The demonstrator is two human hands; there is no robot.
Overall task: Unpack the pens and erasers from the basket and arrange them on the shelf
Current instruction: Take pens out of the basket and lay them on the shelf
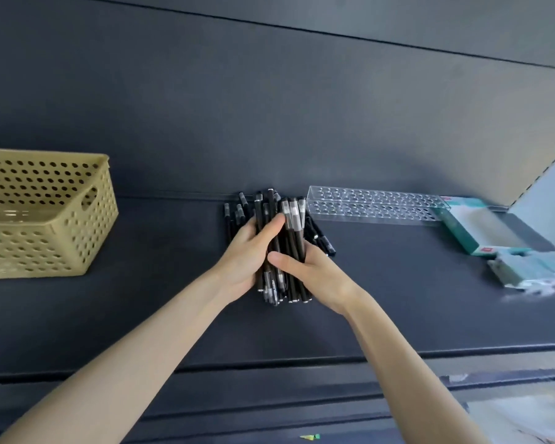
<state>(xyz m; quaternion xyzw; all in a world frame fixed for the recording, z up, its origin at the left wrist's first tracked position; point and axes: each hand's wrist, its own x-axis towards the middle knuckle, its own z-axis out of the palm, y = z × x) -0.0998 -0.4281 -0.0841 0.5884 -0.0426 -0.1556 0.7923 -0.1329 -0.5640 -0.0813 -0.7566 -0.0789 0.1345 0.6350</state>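
Dark shelf point(141, 315) is backed by a dark panel | pens point(290, 245) are bundled mid-shelf | left grip point(247, 254) is curled round them from 9 o'clock | right grip point(314, 274) is wrapped round them from 4 o'clock | basket point(45, 248) is set at 9 o'clock, well apart | clear holder point(375, 208) is placed at 2 o'clock

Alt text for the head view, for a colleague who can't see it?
The left hand and right hand grip a bundle of black pens at a dark shelf. A perforated yellow basket stands to the left; a clear holder with rows of holes and teal boxes lie to the right.
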